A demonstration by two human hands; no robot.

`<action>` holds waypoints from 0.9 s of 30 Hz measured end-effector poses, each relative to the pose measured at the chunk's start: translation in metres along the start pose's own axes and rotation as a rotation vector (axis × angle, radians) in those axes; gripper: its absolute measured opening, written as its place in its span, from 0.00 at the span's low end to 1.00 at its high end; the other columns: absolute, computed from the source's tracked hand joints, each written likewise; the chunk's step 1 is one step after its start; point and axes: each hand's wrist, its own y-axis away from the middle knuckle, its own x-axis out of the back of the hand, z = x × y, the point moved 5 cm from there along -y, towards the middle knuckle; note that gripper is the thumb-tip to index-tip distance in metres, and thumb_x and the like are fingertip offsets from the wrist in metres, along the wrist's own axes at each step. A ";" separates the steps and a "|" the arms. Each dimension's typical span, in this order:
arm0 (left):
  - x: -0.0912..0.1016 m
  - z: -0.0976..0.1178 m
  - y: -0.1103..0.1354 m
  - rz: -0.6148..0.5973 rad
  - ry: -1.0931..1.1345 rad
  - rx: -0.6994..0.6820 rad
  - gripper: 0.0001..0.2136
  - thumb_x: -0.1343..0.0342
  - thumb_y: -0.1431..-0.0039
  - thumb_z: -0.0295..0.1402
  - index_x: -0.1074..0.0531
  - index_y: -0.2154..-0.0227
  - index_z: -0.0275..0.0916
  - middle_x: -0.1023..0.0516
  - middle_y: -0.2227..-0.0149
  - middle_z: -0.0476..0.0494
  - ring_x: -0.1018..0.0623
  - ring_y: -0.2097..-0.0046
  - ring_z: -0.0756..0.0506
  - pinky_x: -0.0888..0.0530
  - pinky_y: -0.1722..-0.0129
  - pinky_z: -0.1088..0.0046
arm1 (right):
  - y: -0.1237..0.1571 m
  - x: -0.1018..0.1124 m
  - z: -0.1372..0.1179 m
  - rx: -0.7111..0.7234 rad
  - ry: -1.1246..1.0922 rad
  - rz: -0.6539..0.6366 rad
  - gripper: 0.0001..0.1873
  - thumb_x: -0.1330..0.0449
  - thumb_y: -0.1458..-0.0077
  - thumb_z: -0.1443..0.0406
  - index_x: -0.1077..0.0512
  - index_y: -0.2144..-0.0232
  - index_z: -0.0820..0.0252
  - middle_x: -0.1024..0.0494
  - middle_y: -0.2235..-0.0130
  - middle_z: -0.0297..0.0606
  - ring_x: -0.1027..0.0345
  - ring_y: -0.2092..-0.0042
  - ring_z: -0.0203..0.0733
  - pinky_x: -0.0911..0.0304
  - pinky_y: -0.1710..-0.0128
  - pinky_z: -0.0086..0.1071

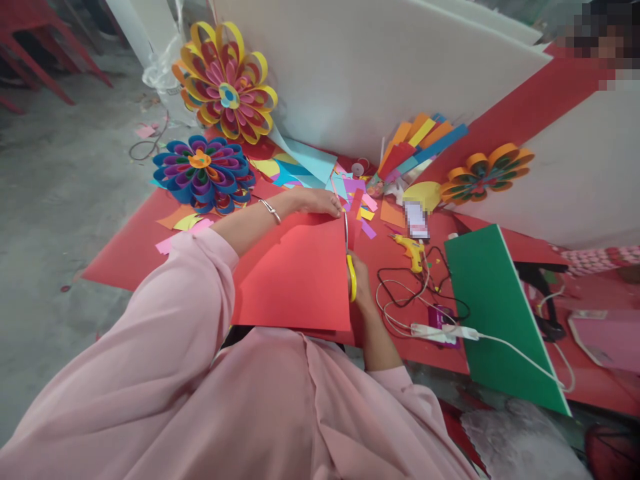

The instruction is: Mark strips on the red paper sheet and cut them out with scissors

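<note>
A red paper sheet [295,273] lies in front of me on the red-covered surface [125,253]. My left hand [320,201] grips the sheet's far edge, fingers closed on it. My right hand [361,283] is closed round the yellow handles of a pair of scissors [349,257], whose blades run up the sheet's right edge. A narrow red strip [356,217] stands free beside the blades. My pink sleeves fill the near part of the view.
Two paper flowers [226,83] [204,173] sit at the far left, an orange one [483,172] on the right. Coloured strips [420,143] and scraps lie beyond the sheet. A yellow glue gun [411,248], cables and a green sheet [497,313] lie to the right. White boards stand behind.
</note>
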 end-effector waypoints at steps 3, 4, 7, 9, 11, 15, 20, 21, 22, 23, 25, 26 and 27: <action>-0.001 0.001 0.000 0.005 0.020 -0.001 0.08 0.35 0.54 0.39 0.22 0.75 0.40 0.22 0.67 0.46 0.28 0.61 0.44 0.35 0.59 0.67 | 0.000 0.000 0.002 0.027 0.012 0.020 0.28 0.38 0.45 0.44 0.18 0.56 0.60 0.19 0.69 0.35 0.28 0.63 0.48 0.32 0.59 0.40; -0.001 0.001 0.000 0.006 0.026 -0.001 0.08 0.35 0.54 0.38 0.22 0.75 0.40 0.22 0.67 0.46 0.28 0.61 0.44 0.35 0.59 0.67 | 0.000 0.000 0.002 0.032 0.015 0.025 0.27 0.38 0.45 0.45 0.18 0.57 0.60 0.19 0.69 0.35 0.28 0.63 0.49 0.32 0.59 0.40; -0.002 0.001 0.001 0.005 0.042 0.000 0.07 0.34 0.55 0.37 0.22 0.76 0.40 0.22 0.67 0.46 0.29 0.63 0.45 0.36 0.60 0.67 | 0.000 0.000 0.004 0.019 0.008 0.029 0.26 0.38 0.45 0.45 0.19 0.59 0.60 0.20 0.69 0.35 0.28 0.64 0.48 0.33 0.60 0.39; -0.002 0.002 0.001 0.002 0.052 -0.001 0.07 0.34 0.55 0.37 0.23 0.76 0.40 0.22 0.68 0.45 0.29 0.63 0.45 0.35 0.60 0.66 | 0.000 0.000 0.004 0.018 -0.005 0.014 0.26 0.38 0.45 0.45 0.19 0.59 0.59 0.20 0.68 0.36 0.28 0.64 0.48 0.33 0.60 0.39; -0.003 0.001 0.001 -0.007 0.063 0.000 0.07 0.34 0.55 0.36 0.23 0.77 0.40 0.22 0.68 0.45 0.28 0.63 0.44 0.35 0.60 0.65 | 0.000 0.000 0.004 0.037 -0.009 -0.003 0.25 0.38 0.45 0.45 0.20 0.58 0.58 0.19 0.67 0.36 0.28 0.62 0.49 0.32 0.59 0.40; -0.006 0.000 0.002 -0.033 0.073 0.010 0.07 0.34 0.54 0.35 0.26 0.79 0.40 0.24 0.71 0.45 0.29 0.65 0.45 0.35 0.60 0.64 | -0.003 0.000 0.006 0.043 -0.005 -0.015 0.24 0.37 0.45 0.46 0.21 0.56 0.56 0.18 0.65 0.35 0.27 0.61 0.49 0.31 0.58 0.40; -0.007 0.000 0.005 -0.028 0.056 -0.004 0.07 0.35 0.52 0.35 0.26 0.79 0.40 0.27 0.73 0.47 0.31 0.65 0.45 0.36 0.59 0.64 | -0.008 -0.001 0.011 0.040 -0.004 -0.015 0.21 0.35 0.45 0.47 0.21 0.57 0.54 0.18 0.65 0.36 0.26 0.61 0.51 0.30 0.57 0.42; -0.007 0.000 0.005 -0.023 0.053 -0.013 0.07 0.36 0.52 0.35 0.26 0.79 0.40 0.27 0.73 0.47 0.31 0.65 0.45 0.36 0.59 0.64 | -0.008 0.000 0.011 0.041 0.001 -0.013 0.21 0.35 0.45 0.48 0.20 0.57 0.54 0.18 0.65 0.36 0.26 0.61 0.52 0.31 0.58 0.42; -0.007 0.001 0.005 -0.019 0.051 -0.019 0.07 0.36 0.52 0.36 0.26 0.79 0.40 0.27 0.73 0.47 0.31 0.64 0.44 0.35 0.58 0.64 | -0.009 0.000 0.011 0.041 0.005 -0.012 0.21 0.35 0.46 0.48 0.20 0.57 0.54 0.18 0.65 0.36 0.26 0.61 0.52 0.31 0.58 0.42; -0.007 0.001 0.005 -0.017 0.050 -0.022 0.07 0.36 0.52 0.36 0.25 0.79 0.40 0.26 0.72 0.47 0.31 0.63 0.44 0.35 0.57 0.64 | -0.009 0.000 0.011 0.041 0.009 -0.012 0.21 0.35 0.46 0.48 0.20 0.57 0.54 0.18 0.66 0.36 0.27 0.61 0.52 0.31 0.58 0.42; -0.007 0.001 0.005 -0.023 0.048 -0.018 0.07 0.36 0.52 0.36 0.25 0.78 0.40 0.26 0.72 0.46 0.30 0.62 0.43 0.35 0.56 0.63 | -0.009 0.000 0.011 0.038 0.014 -0.009 0.21 0.36 0.46 0.49 0.20 0.58 0.55 0.19 0.66 0.36 0.28 0.61 0.51 0.33 0.60 0.41; -0.007 0.001 0.005 -0.029 0.047 -0.014 0.07 0.36 0.52 0.36 0.25 0.78 0.40 0.25 0.71 0.46 0.30 0.62 0.43 0.35 0.56 0.63 | -0.008 0.000 0.010 0.036 0.015 -0.009 0.21 0.37 0.46 0.49 0.20 0.58 0.55 0.19 0.67 0.36 0.28 0.62 0.50 0.33 0.60 0.40; -0.008 0.001 0.005 -0.034 0.045 -0.012 0.07 0.36 0.52 0.36 0.25 0.78 0.40 0.25 0.71 0.46 0.30 0.61 0.43 0.35 0.56 0.63 | -0.008 0.000 0.010 0.034 0.015 -0.010 0.21 0.38 0.46 0.49 0.21 0.58 0.55 0.19 0.66 0.36 0.29 0.62 0.50 0.34 0.60 0.40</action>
